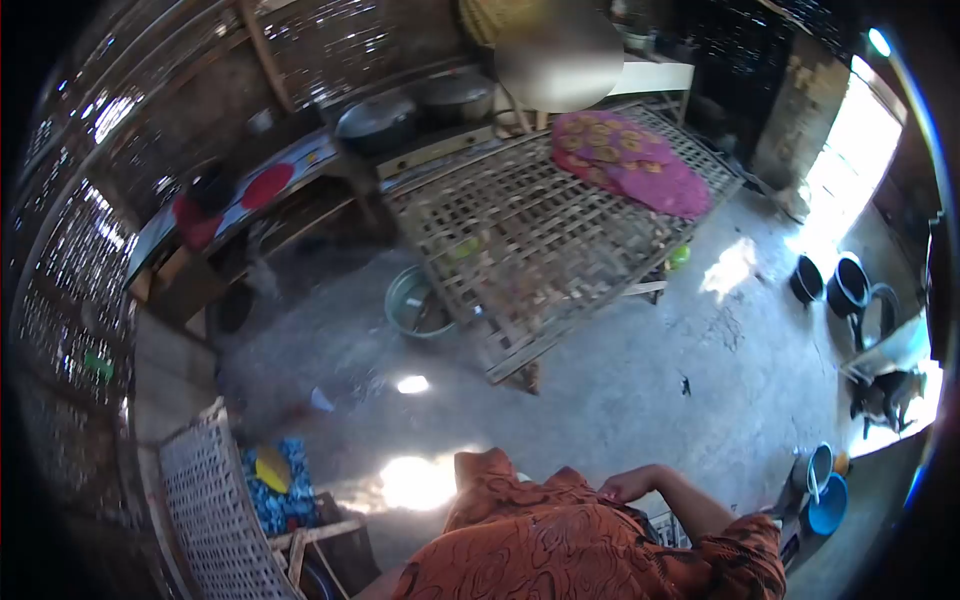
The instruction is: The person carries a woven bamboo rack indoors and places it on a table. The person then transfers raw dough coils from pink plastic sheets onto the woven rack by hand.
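Observation:
My right hand point(627, 484) is bent in at waist height, beside the hem of the orange patterned shirt point(550, 540) on my body. Its fingers are curled closed; what they hold, if anything, is too small to make out. Just below that hand, a dark and white patterned thing point(668, 528) shows partly behind the shirt. Of my left arm only a sliver appears at the bottom edge, and the left hand is out of view.
Ahead stands a woven slatted bed point(530, 230) bearing a pink patterned cloth point(630, 165). A green basin point(418, 302) sits by its corner. Black buckets point(848, 285), a dark animal point(886, 400) and a blue basin point(826, 506) are at right. A woven panel point(215, 510) stands at lower left.

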Tool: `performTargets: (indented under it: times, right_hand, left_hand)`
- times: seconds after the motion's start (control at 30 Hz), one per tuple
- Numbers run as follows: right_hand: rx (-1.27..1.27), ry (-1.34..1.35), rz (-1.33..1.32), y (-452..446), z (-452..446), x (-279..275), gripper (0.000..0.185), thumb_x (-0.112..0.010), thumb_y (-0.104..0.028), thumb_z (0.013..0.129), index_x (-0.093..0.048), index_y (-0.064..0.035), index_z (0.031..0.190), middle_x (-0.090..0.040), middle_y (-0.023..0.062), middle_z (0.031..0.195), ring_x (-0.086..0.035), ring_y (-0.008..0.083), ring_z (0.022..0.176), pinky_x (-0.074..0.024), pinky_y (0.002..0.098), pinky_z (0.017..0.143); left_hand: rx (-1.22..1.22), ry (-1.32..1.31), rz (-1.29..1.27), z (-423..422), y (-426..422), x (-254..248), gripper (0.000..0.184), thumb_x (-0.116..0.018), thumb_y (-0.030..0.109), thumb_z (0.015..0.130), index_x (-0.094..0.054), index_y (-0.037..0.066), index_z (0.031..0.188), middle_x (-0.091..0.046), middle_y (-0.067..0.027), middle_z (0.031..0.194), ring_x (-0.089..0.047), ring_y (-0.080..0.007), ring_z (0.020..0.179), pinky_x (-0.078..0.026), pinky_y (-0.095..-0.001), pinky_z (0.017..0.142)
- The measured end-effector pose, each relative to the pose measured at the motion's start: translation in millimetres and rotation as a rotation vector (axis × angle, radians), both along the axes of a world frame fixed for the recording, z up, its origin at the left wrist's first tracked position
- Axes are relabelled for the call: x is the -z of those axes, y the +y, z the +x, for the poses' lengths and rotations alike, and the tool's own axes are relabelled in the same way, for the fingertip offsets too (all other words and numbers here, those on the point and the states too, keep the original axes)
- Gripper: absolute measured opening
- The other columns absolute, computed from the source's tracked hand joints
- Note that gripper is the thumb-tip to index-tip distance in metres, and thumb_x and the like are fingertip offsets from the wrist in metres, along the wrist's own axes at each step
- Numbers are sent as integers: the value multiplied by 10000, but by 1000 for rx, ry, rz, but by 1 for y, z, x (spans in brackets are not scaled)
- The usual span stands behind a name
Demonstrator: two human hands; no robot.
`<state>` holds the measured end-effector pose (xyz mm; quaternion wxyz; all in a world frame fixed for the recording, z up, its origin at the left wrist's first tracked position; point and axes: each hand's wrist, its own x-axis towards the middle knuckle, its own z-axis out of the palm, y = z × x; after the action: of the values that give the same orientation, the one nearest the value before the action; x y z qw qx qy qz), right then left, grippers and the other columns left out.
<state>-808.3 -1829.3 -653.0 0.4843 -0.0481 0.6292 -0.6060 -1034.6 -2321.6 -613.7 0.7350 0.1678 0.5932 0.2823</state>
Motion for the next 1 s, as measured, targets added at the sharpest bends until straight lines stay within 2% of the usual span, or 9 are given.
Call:
performTargets:
  times: [0.1, 0.17, 0.33, 0.47, 0.53, 0.63, 0.7, 0.8, 1.0]
  right_hand:
    - [168, -200, -67, 6, 63, 2, 298, -574, -178, 889, -568, 12, 1118, -631, 17, 1042, -502, 94, 941, -424, 294, 863]
    - [405, -118, -91, -2, 78, -46, 310, -535, -54, 817, -606, -38, 1118, -626, -30, 925, -515, 67, 798, -432, 251, 703]
    - [453, -83, 100, 26, 68, -48, 412, -577, -97, 845, -512, -28, 1246, -573, 10, 1221, -497, 109, 1046, -404, 299, 926]
    - [426, -58, 59, 108, 17, -34, 374, -593, -149, 851, -543, -60, 1212, -596, 12, 1166, -527, 110, 1015, -431, 298, 880]
    - [466, -207, 246, 166, -24, -57, 324, -597, -197, 859, -570, -99, 1166, -623, 11, 1063, -560, 109, 950, -458, 294, 808]
    - [545, 82, 370, 268, -88, -99, 233, -609, -150, 830, -626, -66, 1046, -632, 22, 962, -581, 122, 858, -498, 309, 753]
    - [548, 262, 540, 343, -133, -124, 289, -571, -38, 768, -626, -39, 1051, -647, 49, 957, -595, 148, 870, -505, 309, 755]
    - [621, 584, 974, 418, -207, -198, 251, -571, -121, 783, -664, -51, 1006, -677, 94, 950, -624, 173, 862, -502, 337, 746]
    - [925, 741, 1007, 620, -307, -204, 242, -598, -235, 844, -679, -46, 972, -683, 80, 794, -645, 162, 674, -519, 314, 641]
  left_hand:
    - [174, -43, 66, -40, 43, 12, 360, -586, 233, 860, -561, 10, 1142, -612, -93, 1147, -591, -201, 916, -463, -344, 796]
    - [271, -55, 126, -67, 85, 18, 365, -585, 230, 860, -561, 6, 1146, -612, -96, 1155, -590, -196, 925, -461, -342, 805]
    - [481, -43, 400, -131, 205, 35, 377, -583, 223, 859, -560, -5, 1158, -612, -101, 1177, -589, -185, 946, -456, -338, 826]
    - [650, 253, 179, -169, 342, -93, 326, -564, 195, 883, -575, 8, 1150, -630, -90, 1124, -585, -158, 928, -456, -315, 824]
    - [470, 491, 599, -200, 399, -135, 253, -531, 147, 915, -588, 24, 1128, -636, -52, 1028, -575, -120, 888, -456, -271, 798]
    - [78, 532, 726, -246, 463, -178, 212, -499, 130, 939, -593, 16, 1091, -617, -29, 937, -561, -100, 860, -448, -238, 790]
    - [3, 574, 804, -280, 507, -176, 199, -499, 120, 941, -592, 16, 1084, -612, -26, 937, -554, -99, 858, -446, -234, 788]
    - [-109, 605, 904, -325, 572, -163, 192, -499, 118, 947, -578, 17, 1091, -599, -24, 949, -542, -98, 864, -446, -237, 790]
    - [-257, 546, 917, -369, 721, -137, 242, -493, 77, 928, -523, 35, 1164, -577, -32, 982, -553, -112, 899, -469, -271, 798]
